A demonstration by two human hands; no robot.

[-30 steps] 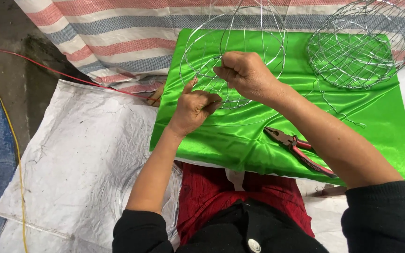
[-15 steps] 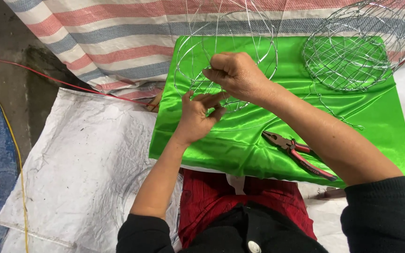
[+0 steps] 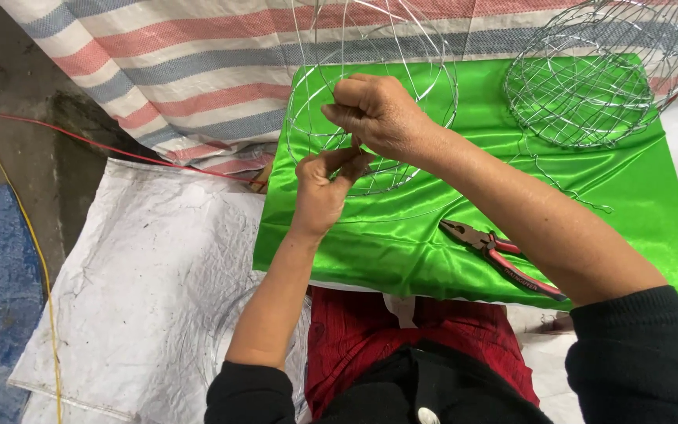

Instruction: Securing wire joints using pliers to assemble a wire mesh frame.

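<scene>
Green satin cloth (image 3: 433, 243) covers tabletop, centre frame. I see wire frame (image 3: 370, 94) upper centre, standing on cloth. Right hand (image 3: 378, 118) fingers closed, pinching frame wire. Left hand (image 3: 323, 184) just below, fingers pinched on same wire. Pliers (image 3: 500, 255) lie lower right; finished wire basket (image 3: 582, 86) upper right.
</scene>
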